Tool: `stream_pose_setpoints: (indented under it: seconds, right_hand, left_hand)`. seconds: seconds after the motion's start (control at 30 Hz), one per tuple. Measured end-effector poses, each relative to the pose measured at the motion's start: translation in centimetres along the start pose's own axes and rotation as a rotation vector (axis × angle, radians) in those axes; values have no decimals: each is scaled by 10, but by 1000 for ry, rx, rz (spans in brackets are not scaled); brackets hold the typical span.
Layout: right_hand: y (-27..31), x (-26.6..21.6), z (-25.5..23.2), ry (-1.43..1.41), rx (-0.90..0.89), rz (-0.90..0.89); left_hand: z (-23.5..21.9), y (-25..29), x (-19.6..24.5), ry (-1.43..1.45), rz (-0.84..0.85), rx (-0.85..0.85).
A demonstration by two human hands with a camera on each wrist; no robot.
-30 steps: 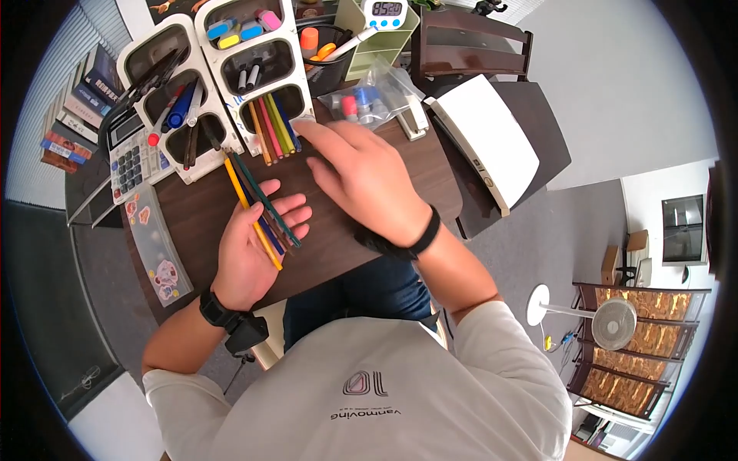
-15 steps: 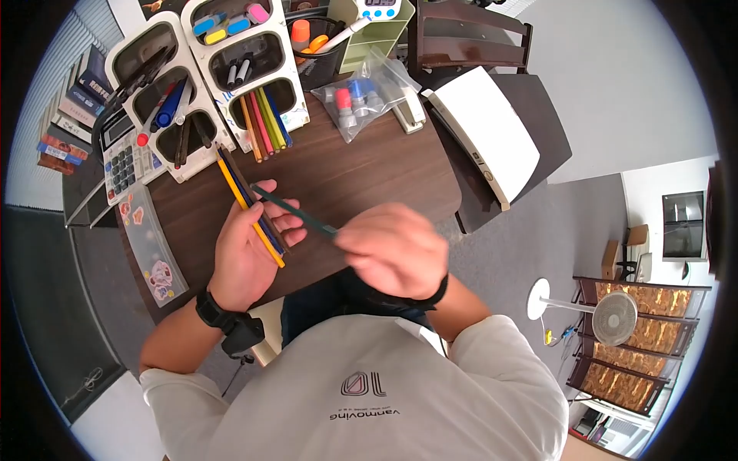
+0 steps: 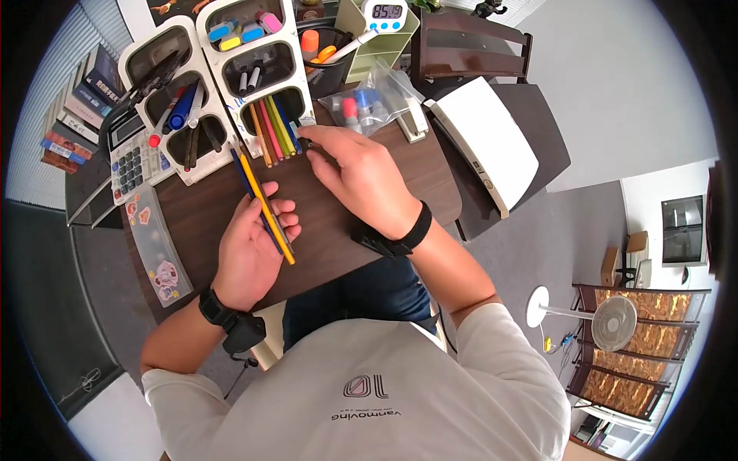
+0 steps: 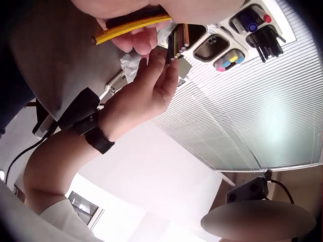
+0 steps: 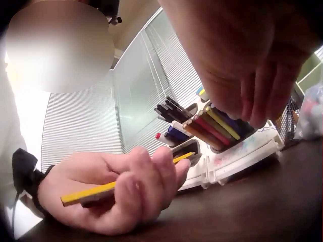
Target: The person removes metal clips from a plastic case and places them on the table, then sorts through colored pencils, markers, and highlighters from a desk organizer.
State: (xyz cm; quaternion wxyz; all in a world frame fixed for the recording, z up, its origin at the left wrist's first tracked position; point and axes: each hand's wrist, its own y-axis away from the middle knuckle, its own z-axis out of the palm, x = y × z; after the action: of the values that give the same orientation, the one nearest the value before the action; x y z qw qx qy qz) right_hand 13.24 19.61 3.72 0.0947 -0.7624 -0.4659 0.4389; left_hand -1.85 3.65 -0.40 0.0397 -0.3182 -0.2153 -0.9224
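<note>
My left hand (image 3: pixel 250 246) holds a small bundle of pencils over the desk, thumb across them. A yellow pencil (image 3: pixel 270 219) lies on top, with a blue pencil (image 3: pixel 247 177) and a darker one beside it. At the lower right compartment of the white desk organizer (image 3: pixel 305 115), my right hand (image 3: pixel 361 177) pinches a dark green pencil (image 3: pixel 295 125), mostly hidden by the fingers. Orange, red, yellow-green and blue colored pencils (image 3: pixel 275 134) stick out of that same compartment. In the right wrist view, the right fingers come down at their right side.
Other organizer compartments hold highlighters (image 3: pixel 252 32), black markers (image 3: pixel 250 78) and pens (image 3: pixel 183 107). A plastic bag with bottles (image 3: pixel 361 107), a stapler (image 3: pixel 413 123) and a mesh cup (image 3: pixel 327 75) stand to the right. A calculator (image 3: pixel 132 170) and stickered case (image 3: pixel 157 246) are left.
The right hand drew the green pencil from the left hand's bundle toward the body, then carried it forward to the organizer. The left hand's remaining pencils have shifted, the yellow one now crossing over the others.
</note>
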Motion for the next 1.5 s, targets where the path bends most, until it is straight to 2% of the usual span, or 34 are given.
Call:
stream_pose_setpoints:
  seconds: [0.2,0.27,0.4,0.47,0.53,0.67,0.8,0.87,1.0,1.2,1.27,1.5]
  right_hand:
    - [-4,-3,2,-22,-56,30]
    - [-1,-11,-3,77,-36,66]
    - [25,-34,-19,52,13,52]
    - [40,-53,-27,-130,-168,95]
    - [60,-48,-16,-148,-235,2]
    - [76,-41,-3,-183,-133,-27]
    - [73,-45,-19,-166,-62,2]
    - [68,-48,-36,-158,122,-67]
    - [54,-47,-61,14,249,-26]
    - [27,-23,-29,151,275,10]
    - [17,-20,-17,163,203,9]
    - [-10,-15,8,3,82,80]
  left_hand:
    - [-2,1,-1,8,15,-52]
    - [-1,2,-1,-6,21,-47]
    - [-6,1,-3,-11,36,-55]
    - [-11,-1,-4,26,53,-123]
    - [-9,1,-4,2,40,-103]
    - [-5,2,-4,-6,37,-122]
    - [-2,3,-3,3,60,-135]
    - [-6,3,-3,-32,36,-65]
    - [3,5,1,-83,16,-58]
    - [6,7,4,-13,-21,-113]
    - [6,7,3,-81,-19,-66]
    - [3,5,3,-90,16,-77]
